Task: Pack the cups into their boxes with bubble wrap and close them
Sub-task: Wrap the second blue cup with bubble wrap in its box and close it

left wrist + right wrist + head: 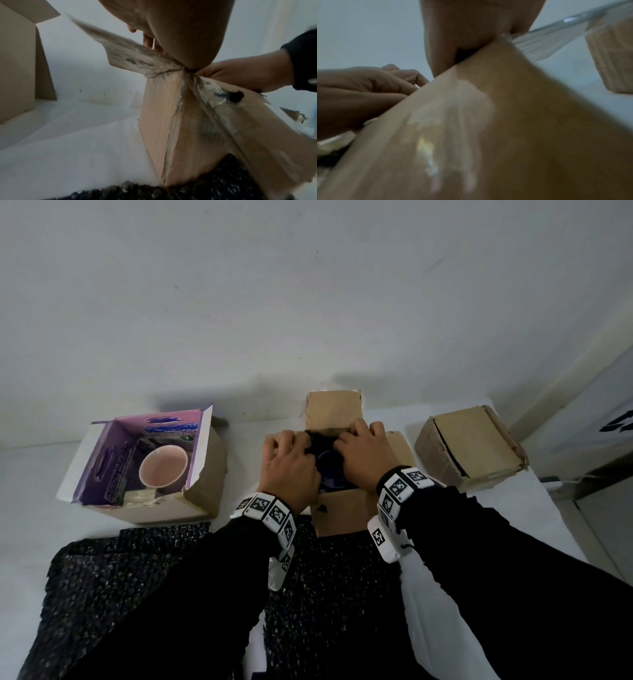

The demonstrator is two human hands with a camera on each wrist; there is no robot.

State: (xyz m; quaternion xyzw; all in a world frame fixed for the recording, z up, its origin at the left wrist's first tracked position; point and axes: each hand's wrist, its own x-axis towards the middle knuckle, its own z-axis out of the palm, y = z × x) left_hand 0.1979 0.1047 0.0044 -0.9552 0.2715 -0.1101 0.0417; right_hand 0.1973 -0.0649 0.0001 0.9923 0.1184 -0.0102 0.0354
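Note:
An open brown box [342, 510] stands in the middle of the table, its flaps spread outward. Inside it sits a dark blue cup [330, 472] with black bubble wrap [320, 441] bunched round its far side. My left hand [289, 463] and right hand [359, 453] both reach into the box from either side of the cup, fingers curled on the wrap. The left wrist view shows the box's taped corner [171, 121] and the right hand [240, 75] at the rim. In the right wrist view a blurred box flap [505, 121] fills the frame, with the left hand [359, 94] beside it.
At the left, an open box with a purple lining [202, 484] holds a pink cup [163, 465]. A closed brown box [472, 446] stands at the right. A large black bubble wrap sheet [113, 570] lies on the white table in front, under my forearms.

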